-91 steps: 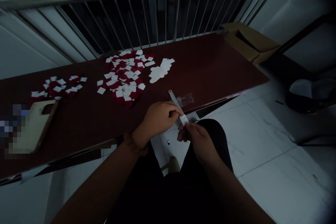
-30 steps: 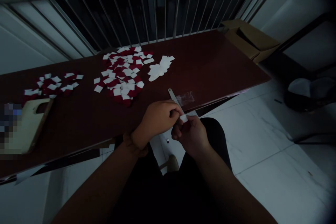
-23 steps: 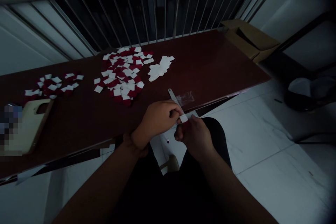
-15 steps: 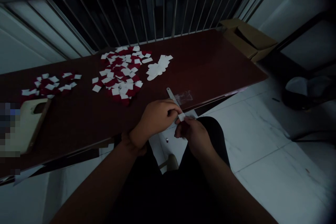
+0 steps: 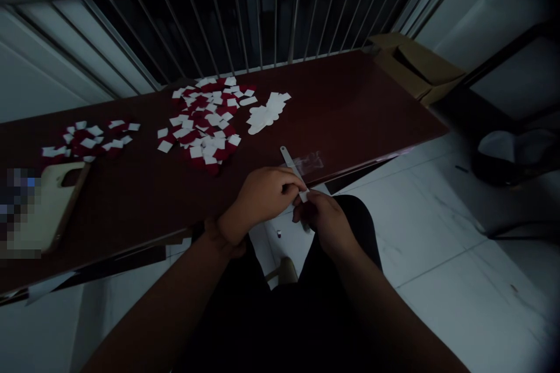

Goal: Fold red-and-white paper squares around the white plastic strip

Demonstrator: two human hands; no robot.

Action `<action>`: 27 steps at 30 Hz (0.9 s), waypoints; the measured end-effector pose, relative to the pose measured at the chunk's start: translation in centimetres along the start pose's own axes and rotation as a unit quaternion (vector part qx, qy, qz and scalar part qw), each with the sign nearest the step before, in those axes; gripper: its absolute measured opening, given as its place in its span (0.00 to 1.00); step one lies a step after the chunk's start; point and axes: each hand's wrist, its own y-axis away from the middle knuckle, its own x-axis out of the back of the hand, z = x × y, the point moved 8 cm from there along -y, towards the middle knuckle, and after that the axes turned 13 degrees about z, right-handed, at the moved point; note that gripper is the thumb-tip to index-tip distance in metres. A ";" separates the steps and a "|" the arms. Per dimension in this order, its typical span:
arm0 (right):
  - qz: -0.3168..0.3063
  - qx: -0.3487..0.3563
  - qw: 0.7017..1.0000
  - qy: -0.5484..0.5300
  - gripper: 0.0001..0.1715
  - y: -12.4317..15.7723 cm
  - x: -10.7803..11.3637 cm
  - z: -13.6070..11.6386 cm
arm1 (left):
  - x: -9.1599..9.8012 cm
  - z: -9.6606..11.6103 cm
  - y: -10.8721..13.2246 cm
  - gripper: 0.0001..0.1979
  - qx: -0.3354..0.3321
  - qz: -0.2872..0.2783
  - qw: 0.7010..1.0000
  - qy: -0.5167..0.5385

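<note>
Over the table's front edge, my left hand (image 5: 266, 195) pinches a small white square tag (image 5: 303, 196) between thumb and finger. My right hand (image 5: 330, 221) closes on the same piece from the other side, where a dark red part (image 5: 310, 212) shows dimly under the fingers. A thin metal strip like a ruler (image 5: 287, 156), with a hole at its end, lies across the table edge and runs beneath my fingertips. Left of it, a large pile of red pieces with white tags (image 5: 205, 122) covers the table. White rounded paper pieces (image 5: 265, 115) lie beside the pile.
A smaller group of red-and-white pieces (image 5: 87, 141) lies at the left of the dark table (image 5: 350, 99). In front of it rests a phone in a pale case (image 5: 55, 204). Clear film (image 5: 310, 161) sits near the strip. Behind are metal railings (image 5: 245, 29) and a cardboard box (image 5: 420, 67).
The view has shifted slightly, moving the table's things a little to the right. Both hands keep hold of the small tag, and the strip's lower end now shows below the fingers.
</note>
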 end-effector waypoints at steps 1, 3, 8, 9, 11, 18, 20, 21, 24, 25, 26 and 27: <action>-0.004 -0.001 1.000 0.000 0.17 0.1 0.0 0.0 | 0.2 0.1 0.1 0.17 0.000 0.005 1.000 0.005; -0.010 0.003 1.000 0.000 0.19 0.3 0.2 0.1 | 0.9 0.6 0.8 0.16 0.001 0.034 0.999 0.023; 0.003 0.082 0.996 0.043 0.22 0.9 1.6 -0.8 | 1.9 1.5 6.0 0.11 0.073 0.163 0.979 0.102; 0.008 0.103 0.993 0.062 0.23 1.0 1.9 -1.1 | 1.3 1.0 7.1 0.10 0.124 0.168 0.969 0.131; 0.014 0.134 0.986 0.094 0.25 1.1 2.4 -1.4 | -0.8 -0.4 8.8 0.09 0.249 0.168 0.928 0.218; 0.016 0.163 0.978 0.128 0.24 1.1 2.4 -1.7 | -6.6 -2.4 8.4 0.14 0.460 0.177 0.752 0.437; 0.017 0.165 0.977 0.133 0.24 1.1 2.4 -1.7 | -6.8 -2.3 8.4 0.14 0.478 0.191 0.736 0.440; 0.017 0.166 0.977 0.135 0.24 1.1 2.4 -1.7 | -6.8 -2.2 8.6 0.14 0.484 0.200 0.729 0.440; 0.017 0.168 0.976 0.134 0.25 1.1 2.4 -1.6 | -6.8 -2.1 9.1 0.14 0.493 0.217 0.717 0.443; 0.016 0.167 0.977 0.133 0.25 1.0 2.4 -1.5 | -6.7 -2.1 9.2 0.14 0.495 0.218 0.715 0.444; 0.015 0.166 0.977 0.131 0.25 1.0 2.5 -1.5 | -6.7 -2.1 9.3 0.13 0.495 0.218 0.714 0.444; 0.013 0.164 0.978 0.129 0.25 1.0 2.5 -1.4 | -6.7 -2.2 9.3 0.14 0.494 0.216 0.715 0.444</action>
